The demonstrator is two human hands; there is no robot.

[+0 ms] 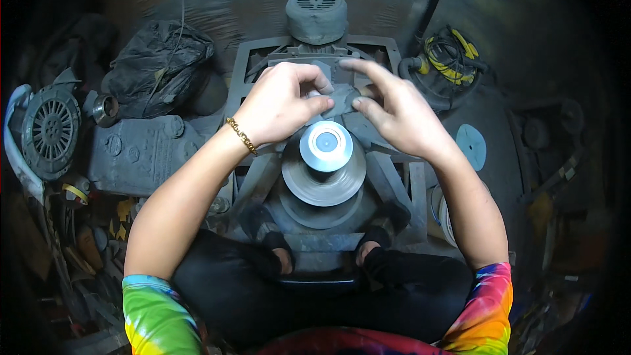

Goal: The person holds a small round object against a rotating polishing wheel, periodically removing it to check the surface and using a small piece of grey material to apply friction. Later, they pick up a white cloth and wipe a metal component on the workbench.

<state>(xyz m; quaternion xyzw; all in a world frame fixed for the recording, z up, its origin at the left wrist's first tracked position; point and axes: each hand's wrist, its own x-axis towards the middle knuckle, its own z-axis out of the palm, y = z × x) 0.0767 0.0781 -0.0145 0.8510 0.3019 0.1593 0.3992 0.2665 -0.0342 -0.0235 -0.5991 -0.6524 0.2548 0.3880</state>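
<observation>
A thin, crumpled grey sheet (pixel 343 100), cloth-like or paper-like, spans the gap between my hands, above the machine. My left hand (pixel 279 102), with a gold chain bracelet (pixel 241 135) on its wrist, has its fingers curled and its thumb pressed on the sheet's left side. On the right, my right hand (pixel 397 108) has its index finger stretched out and its thumb apart, at the sheet's right edge. Just below both hands, a round silvery metal piece (pixel 327 146) with a dark recessed centre sits on a wider metal disc (pixel 324 184).
A dusty motor (pixel 317 18) stands at the far end of the machine frame (pixel 378 45). To the left are a finned round housing (pixel 51 133), a grey metal casing (pixel 141 154) and a black bag (pixel 161 59). A yellow-and-black coiled cord (pixel 453 56) and a pale-blue disc (pixel 471 146) are right.
</observation>
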